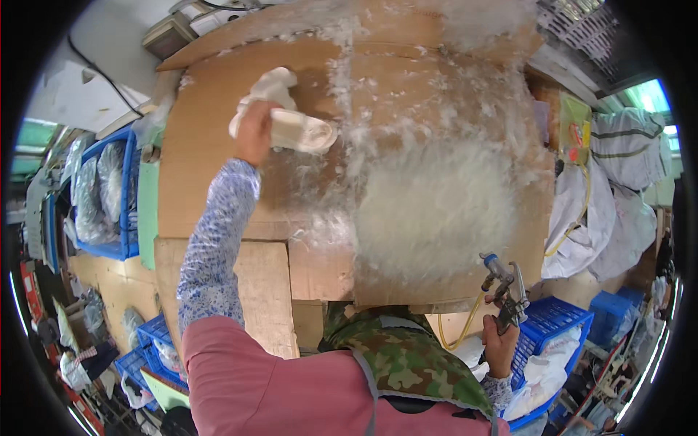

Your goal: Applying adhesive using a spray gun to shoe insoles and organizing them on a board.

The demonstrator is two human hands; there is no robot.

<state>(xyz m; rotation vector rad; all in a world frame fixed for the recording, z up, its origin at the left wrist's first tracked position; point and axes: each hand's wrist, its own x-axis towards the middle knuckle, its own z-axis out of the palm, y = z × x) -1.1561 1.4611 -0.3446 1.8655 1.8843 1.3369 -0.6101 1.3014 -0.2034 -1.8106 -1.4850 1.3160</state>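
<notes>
One blue crate, open-topped, holding clear-wrapped bundles; stands beyond the left edge of the cardboard-covered bench.

One pale green strip, upright in view, alongside that same left edge.

One brown cardboard sheet, lying at the bench's near left corner, partly behind the person's arm.

One patterned sleeve, blue and white, reaching over the bench from its near edge; pink garment above the elbow.

One left hand, bare, back uppermost; fingers clamped on a pale moulded item, their tips partly hidden.

One pale moulded item, cream, rounded ends, located toward the far left corner of the bench; two lobes show, whether one piece or two cannot be told.

One camouflage apron, worn by the person, at the near edge.

One broad patch of whitish residue, fuzzy, covering much of the bench's right half, with wisps up to the far edge.

One yellow hose, looping below the near edge.

One right hand, bare, just off the near right corner; fingers wrapped around a spray gun.

One spray gun, metallic with blue fitting, nozzle end overlapping that corner in view.

One further blue crate, holding white bags, right of the hand.
</notes>
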